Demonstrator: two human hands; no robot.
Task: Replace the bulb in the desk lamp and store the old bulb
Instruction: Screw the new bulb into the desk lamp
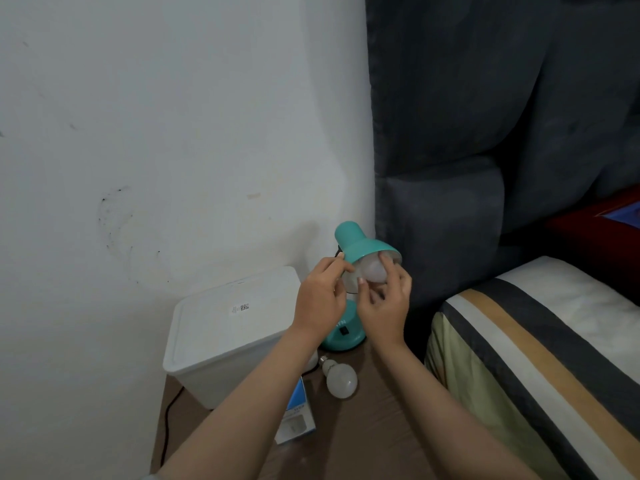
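Two bulbs, one lamp, one storage box, one carton; all places given relative to the teal desk lamp (349, 271).

Item 1, bulb in the shade (375, 271): seated inside the lamp's tilted shade. Right hand (382, 308) curls its fingertips round the globe, a grip suited to twisting. Whether it is going in or coming out cannot be told.

Item 2, left hand (320, 296): pinches the shade's rim and neck at the lamp's left side, apparently to keep the head from swinging under the twist.

Item 3, loose bulb (341, 377): lying on its side on the brown table (374, 441), just in front of the lamp's base, screw cap pointing toward the base. Judged to be kept within reach for the next step; being round, it could roll.

Item 4, bulb carton (296, 415): blue and white, in front of the lamp and left of the loose bulb, partly under the left forearm.

Item 5, white lidded box (228, 327): immediately left of the lamp, lid on; probably where the old bulb goes.
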